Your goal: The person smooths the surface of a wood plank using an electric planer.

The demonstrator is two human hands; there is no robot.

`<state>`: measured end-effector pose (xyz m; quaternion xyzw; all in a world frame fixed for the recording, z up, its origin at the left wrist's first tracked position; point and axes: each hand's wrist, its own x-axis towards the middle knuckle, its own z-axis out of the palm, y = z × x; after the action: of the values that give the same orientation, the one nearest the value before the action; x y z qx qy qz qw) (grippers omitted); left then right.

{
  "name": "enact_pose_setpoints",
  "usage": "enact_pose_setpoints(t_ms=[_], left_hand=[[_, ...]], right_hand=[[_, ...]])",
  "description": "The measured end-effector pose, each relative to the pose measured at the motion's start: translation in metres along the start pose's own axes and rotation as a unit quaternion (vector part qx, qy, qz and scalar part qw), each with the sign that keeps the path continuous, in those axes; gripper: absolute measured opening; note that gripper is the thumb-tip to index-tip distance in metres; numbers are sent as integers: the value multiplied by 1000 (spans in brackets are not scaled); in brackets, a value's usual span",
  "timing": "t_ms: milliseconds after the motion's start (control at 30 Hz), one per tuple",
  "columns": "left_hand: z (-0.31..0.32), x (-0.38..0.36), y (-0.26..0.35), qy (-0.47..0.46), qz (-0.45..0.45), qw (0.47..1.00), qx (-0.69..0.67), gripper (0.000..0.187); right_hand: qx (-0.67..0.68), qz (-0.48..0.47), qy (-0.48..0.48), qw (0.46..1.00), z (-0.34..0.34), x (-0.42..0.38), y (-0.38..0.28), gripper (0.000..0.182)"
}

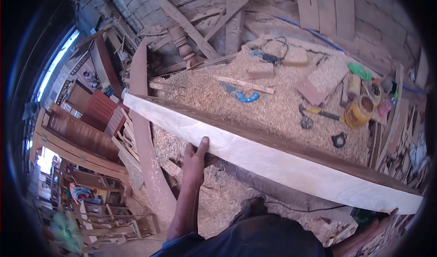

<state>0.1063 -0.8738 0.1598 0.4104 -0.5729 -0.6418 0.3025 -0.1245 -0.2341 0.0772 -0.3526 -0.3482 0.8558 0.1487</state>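
Observation:
A long wooden plank (pixel 273 162), with a pale planed face and a darker rough side, slants across the view from upper left to lower right. Around its near lower edge, left of the middle, my left hand (pixel 195 159) is closed, with the thumb on the pale face and some fingers hidden beneath. My right hand (pixel 386 218) holds the plank near its right end; a fingertip shows at the edge and the rest is dim and partly hidden.
Wood shavings cover the workbench beyond. On it lie a blue-handled saw (pixel 246 96), a yellow-and-black hammer (pixel 321 113), a power tool (pixel 265 56), a wooden block (pixel 314 87) and a yellow container (pixel 359 111). A curved board (pixel 144 120) stands left; furniture and offcuts crowd both sides.

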Motion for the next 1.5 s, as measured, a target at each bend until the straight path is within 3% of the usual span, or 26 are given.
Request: enact_pose_setpoints(t_ms=[133, 167, 267, 333, 400, 500, 600, 733, 767, 833, 867, 900, 933, 967, 1000, 1167, 1400, 1500], left_hand=[[10, 29, 10, -8, 66, 996, 67, 55], [9, 35, 15, 6, 73, 986, 150, 57], [13, 41, 48, 40, 170, 849, 498, 55], [49, 46, 54, 122, 324, 830, 437, 55], [103, 65, 48, 157, 563, 767, 265, 64], [135, 92, 41, 107, 565, 728, 373, 71], [137, 101, 43, 19, 515, 767, 382, 71], [153, 118, 68, -70, 425, 787, 442, 69], [166, 132, 62, -38, 448, 774, 446, 68], [188, 153, 66, -54, 411, 770, 485, 66], [198, 168, 67, -86, 387, 772, 496, 65], [210, 181, 72, -115, 378, 742, 542, 66], [225, 171, 89, -136, 331, 759, 544, 66], [243, 184, 85, -114, 352, 759, 536, 69], [252, 165, 103, -103, 350, 761, 536, 75], [295, 149, 131, -114, 328, 770, 535, 85], [300, 184, 117, -124, 351, 728, 576, 87], [295, 168, 125, -142, 345, 731, 572, 87]], right_hand=[[-23, -58, -50, 997, 27, 41, 2, 80], [-17, -76, -65, 995, 34, 51, 5, 82], [-12, -110, -81, 991, 53, 55, 14, 89], [-2, -100, -77, 992, 68, 69, 6, 92], [-32, -120, -121, 985, 63, 87, 3, 91], [-63, -139, -95, 984, 72, 82, -3, 91], [-80, -89, -123, 985, 85, 63, 3, 91], [-70, -72, -208, 973, 15, 126, -11, 79], [-64, -58, -221, 971, -12, 136, -16, 75], [-115, -67, -142, 981, 24, -14, 12, 55], [-162, -139, -135, 968, -29, 60, 10, 41], [-157, -80, -192, 965, -36, 23, 14, 32], [-164, -90, -126, 974, -15, -44, 19, 28], [-81, 28, -240, 967, -50, -27, 12, 30], [-130, -15, -120, 984, -51, -55, 12, 33], [-126, 60, 0, 990, -128, -120, 12, 35], [-132, 25, 199, 971, -281, -165, 70, 32], [-72, 28, 295, 952, -351, -176, 100, 32]])
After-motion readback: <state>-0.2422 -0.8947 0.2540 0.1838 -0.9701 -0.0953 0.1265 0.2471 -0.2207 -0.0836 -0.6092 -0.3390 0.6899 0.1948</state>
